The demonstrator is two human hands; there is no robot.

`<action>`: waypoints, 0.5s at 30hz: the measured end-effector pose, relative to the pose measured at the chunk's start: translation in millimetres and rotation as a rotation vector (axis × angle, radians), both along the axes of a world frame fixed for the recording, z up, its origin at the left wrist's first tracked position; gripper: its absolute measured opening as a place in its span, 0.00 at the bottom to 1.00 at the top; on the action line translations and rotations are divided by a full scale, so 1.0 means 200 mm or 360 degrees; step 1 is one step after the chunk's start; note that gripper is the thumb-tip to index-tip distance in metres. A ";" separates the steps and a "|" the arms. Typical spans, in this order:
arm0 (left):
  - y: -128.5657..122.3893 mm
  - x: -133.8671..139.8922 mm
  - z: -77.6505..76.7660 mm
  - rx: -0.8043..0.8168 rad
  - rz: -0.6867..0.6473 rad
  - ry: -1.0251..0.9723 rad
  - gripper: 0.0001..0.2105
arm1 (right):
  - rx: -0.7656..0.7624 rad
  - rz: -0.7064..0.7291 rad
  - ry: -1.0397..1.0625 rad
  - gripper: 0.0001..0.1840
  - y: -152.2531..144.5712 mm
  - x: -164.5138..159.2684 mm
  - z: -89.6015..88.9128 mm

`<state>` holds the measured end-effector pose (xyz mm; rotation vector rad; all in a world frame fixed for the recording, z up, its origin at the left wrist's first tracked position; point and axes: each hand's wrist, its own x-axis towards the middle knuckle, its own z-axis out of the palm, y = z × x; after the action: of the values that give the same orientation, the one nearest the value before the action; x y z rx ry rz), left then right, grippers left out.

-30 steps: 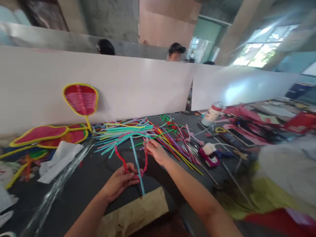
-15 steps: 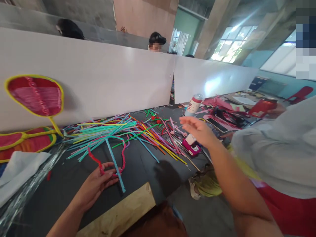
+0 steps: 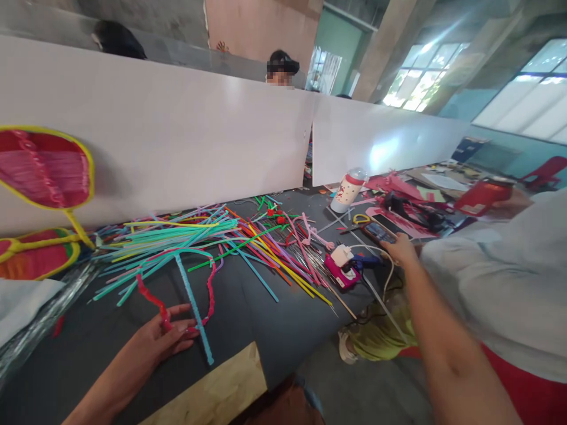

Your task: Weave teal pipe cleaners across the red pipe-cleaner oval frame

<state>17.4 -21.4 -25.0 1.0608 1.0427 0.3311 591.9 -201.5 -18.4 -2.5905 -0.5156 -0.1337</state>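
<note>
My left hand (image 3: 170,333) is closed on a bent pipe-cleaner frame (image 3: 211,289). Its outline is red and pink with a teal top, and a fuzzy blue stem (image 3: 189,301) runs down the middle past my fingers. Beyond it lies a heap of loose pipe cleaners (image 3: 177,236) in many colours. My right hand (image 3: 402,249) is stretched out at the right, with its fingers at the near end of a phone (image 3: 376,232) whose screen is lit. Whether the fingers grip the phone or only touch it does not show clearly.
A magenta power block (image 3: 343,274) with a white plug (image 3: 342,255) and cables lies before the phone. Behind stands a bottle (image 3: 348,192) against a white partition (image 3: 199,136). At the right, a person holds a red can (image 3: 485,198). A yellow-edged pink piece (image 3: 48,168) rises at left.
My right hand has moved right and down, from above the power block to the phone. My left hand keeps hold of the pipe-cleaner frame. The view has shifted slightly.
</note>
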 end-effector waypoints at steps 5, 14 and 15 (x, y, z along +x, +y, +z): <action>0.03 -0.03 -0.03 -0.0085 0.0036 -0.0031 0.27 | -0.0311 -0.0174 0.0085 0.35 0.00 0.12 -0.04; 0.10 -0.13 -0.17 -0.0194 0.0149 -0.0087 0.21 | -0.0536 -0.0222 0.0264 0.57 -0.07 0.26 -0.13; 0.10 -0.14 -0.17 -0.0196 0.0155 -0.0074 0.22 | -0.0543 -0.0212 0.0259 0.58 -0.08 0.27 -0.14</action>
<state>-9.6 -1.7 -59.0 0.8904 1.0613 0.3639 646.1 -217.1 -46.5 -2.9357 -0.3293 0.1318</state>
